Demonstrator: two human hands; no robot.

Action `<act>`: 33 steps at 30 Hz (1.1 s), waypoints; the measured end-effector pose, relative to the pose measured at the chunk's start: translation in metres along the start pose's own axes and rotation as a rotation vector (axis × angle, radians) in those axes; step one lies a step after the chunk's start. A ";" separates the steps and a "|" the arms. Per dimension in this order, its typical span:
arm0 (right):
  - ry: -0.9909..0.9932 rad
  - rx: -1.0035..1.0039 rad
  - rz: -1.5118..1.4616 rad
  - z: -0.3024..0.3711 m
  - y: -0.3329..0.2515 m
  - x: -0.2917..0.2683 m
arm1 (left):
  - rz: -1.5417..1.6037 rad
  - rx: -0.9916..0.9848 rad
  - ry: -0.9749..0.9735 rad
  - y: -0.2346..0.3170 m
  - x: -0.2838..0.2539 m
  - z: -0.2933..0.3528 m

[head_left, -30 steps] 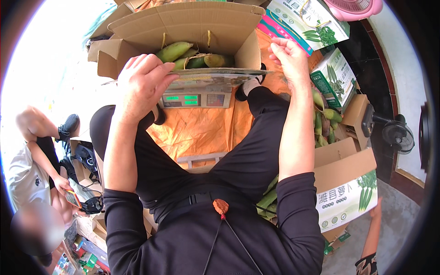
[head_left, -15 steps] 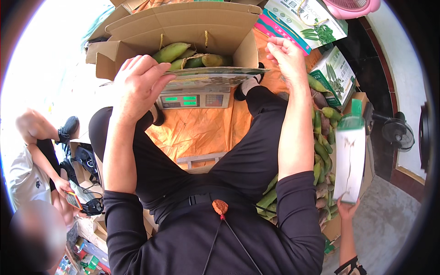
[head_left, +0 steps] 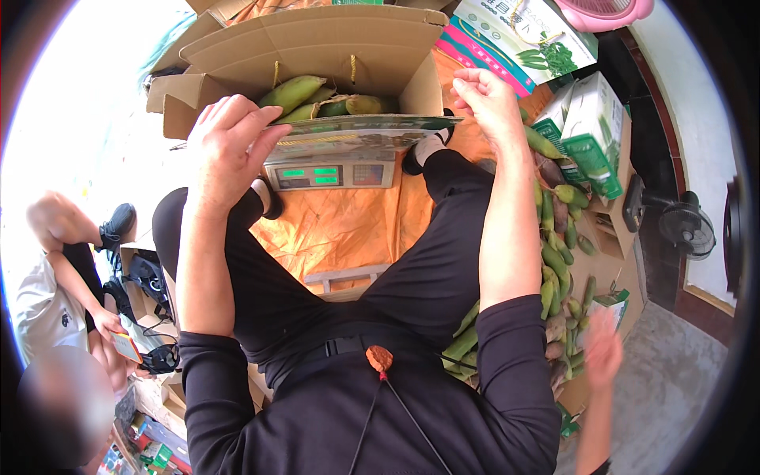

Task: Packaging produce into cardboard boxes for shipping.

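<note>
We saw a carton [head_left: 595,134] newly standing rightward, our open box [head_left: 317,38] unaffected; left hand [head_left: 229,150] and right hand [head_left: 487,101] half-curled, grip unclear.

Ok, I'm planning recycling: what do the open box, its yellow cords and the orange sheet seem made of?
Open box: probably cardboard, matte brown inside, stiff and creased. Yellow cords: rope-like fibre, type unclear, twisted-looking. Orange sheet: perhaps thin plastic, slightly shiny and wrinkled.

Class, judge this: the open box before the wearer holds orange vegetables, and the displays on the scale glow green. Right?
Wrong colour inside: the head view shows green vegetables in the open box. The displays on the scale do glow green.
</note>
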State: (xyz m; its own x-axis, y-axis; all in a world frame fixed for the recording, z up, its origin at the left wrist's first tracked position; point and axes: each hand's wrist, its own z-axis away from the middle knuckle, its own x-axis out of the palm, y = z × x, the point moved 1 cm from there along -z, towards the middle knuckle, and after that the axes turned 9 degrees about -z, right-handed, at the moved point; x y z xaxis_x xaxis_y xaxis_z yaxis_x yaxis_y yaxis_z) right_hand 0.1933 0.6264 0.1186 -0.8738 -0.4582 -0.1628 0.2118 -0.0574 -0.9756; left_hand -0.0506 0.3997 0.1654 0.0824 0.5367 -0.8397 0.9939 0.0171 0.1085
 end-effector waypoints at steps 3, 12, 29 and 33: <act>-0.026 -0.018 0.021 -0.003 0.004 -0.001 | 0.009 -0.046 0.011 -0.002 -0.003 0.000; -0.055 0.008 0.048 -0.006 0.008 0.001 | 0.414 -0.807 0.548 -0.053 -0.022 0.009; -0.101 0.071 0.201 -0.012 0.010 0.008 | 1.069 -1.450 0.199 -0.126 -0.004 0.042; -0.126 0.057 0.210 -0.014 0.019 0.004 | 1.130 -1.321 0.073 -0.112 -0.008 0.034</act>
State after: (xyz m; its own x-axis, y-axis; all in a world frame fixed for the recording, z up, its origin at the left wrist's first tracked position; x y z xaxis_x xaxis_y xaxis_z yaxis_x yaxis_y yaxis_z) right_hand 0.1876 0.6363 0.0977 -0.7470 -0.5724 -0.3381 0.4108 0.0024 -0.9117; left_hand -0.1603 0.3649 0.1421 0.5961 0.8023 -0.0306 -0.2727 0.2382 0.9321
